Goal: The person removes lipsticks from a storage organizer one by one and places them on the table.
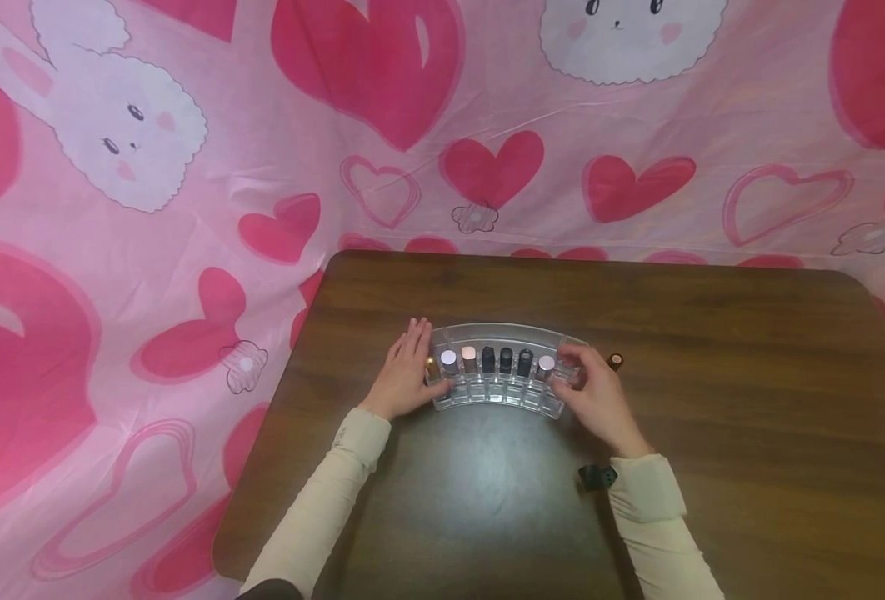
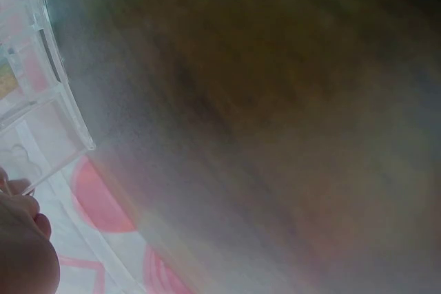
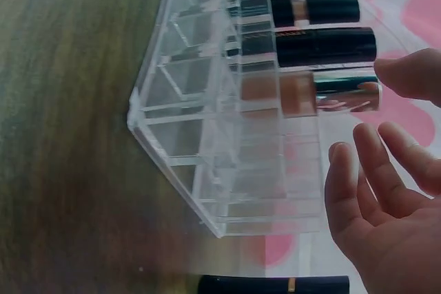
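Note:
A clear, curved lipstick organizer (image 1: 498, 402) sits on the table, with several lipsticks upright in its back row. They include black tubes (image 3: 327, 46) and a pink-capped lipstick (image 1: 545, 364) toward the right end. Along the organizer's left end rests my left hand (image 1: 405, 379), fingers straight and thumb over the front, beside a gold lipstick (image 1: 432, 367). My right hand (image 1: 598, 398) hovers at the right end, fingers loosely bent. In the right wrist view, the thumb (image 3: 410, 77) is close to the tip of the pink-capped lipstick, and nothing appears held.
A black lipstick with a gold band (image 3: 275, 285) stands on the brown table (image 1: 750, 417), just right of the organizer. A pink curtain with hearts and rabbits (image 1: 487, 108) hangs behind and left of the table. A black device (image 1: 597, 477) sits at my right wrist.

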`<control>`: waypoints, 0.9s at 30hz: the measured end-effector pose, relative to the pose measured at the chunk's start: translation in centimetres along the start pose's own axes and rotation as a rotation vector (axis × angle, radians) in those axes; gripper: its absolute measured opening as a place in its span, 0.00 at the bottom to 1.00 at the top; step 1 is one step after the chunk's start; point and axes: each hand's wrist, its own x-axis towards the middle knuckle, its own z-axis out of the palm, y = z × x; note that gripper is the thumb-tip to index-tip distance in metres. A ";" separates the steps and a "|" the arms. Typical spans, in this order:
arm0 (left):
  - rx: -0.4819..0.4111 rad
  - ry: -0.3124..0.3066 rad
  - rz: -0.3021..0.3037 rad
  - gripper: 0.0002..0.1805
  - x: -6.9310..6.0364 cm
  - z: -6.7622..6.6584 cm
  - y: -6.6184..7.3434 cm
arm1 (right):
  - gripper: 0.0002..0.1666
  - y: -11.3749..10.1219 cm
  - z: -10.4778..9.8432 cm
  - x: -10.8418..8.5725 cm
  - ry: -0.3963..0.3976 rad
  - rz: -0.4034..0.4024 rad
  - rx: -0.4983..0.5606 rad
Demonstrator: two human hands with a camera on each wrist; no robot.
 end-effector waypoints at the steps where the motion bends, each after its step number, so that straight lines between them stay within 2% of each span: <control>1: -0.001 -0.002 -0.001 0.59 0.0 0.0 0.0 | 0.28 0.1 0.1 0.0 -0.003 0.002 -0.006; 11: 0.007 -0.009 0.000 0.59 0.1 -0.1 0.0 | 0.28 0.0 0.7 0.2 -0.003 0.009 -0.058; 27: 0.009 -0.021 -0.005 0.59 0.1 -0.4 0.3 | 0.27 0.3 1.7 0.7 0.022 -0.053 -0.129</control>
